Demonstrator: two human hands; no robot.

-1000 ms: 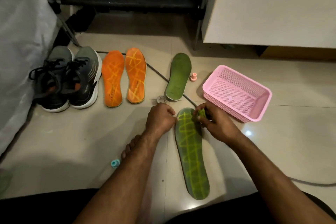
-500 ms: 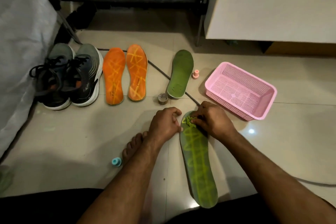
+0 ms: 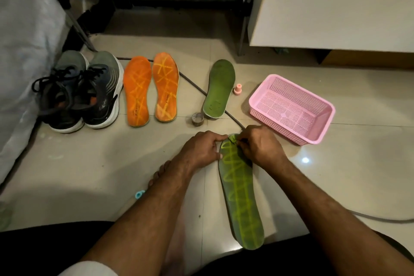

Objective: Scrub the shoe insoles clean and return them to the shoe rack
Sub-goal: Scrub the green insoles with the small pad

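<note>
The toe of a dark green foam insole with yellow-green crisscross lines point(image 3: 240, 195), laid flat on the tiled floor point(image 3: 94, 163), is gripped by the left hand point(image 3: 200, 150) with curled fingers. A small green scrubbing object (identity unclear) point(image 3: 232, 138) is pinched there by the right hand point(image 3: 261, 147). Nothing is held in the pink perforated plastic basket point(image 3: 322, 123), which stands just beside.

A green insole point(image 3: 240, 197) with yellow-green lines is lying flat on the floor, its toe end apparently being pinched by both hands.
</note>
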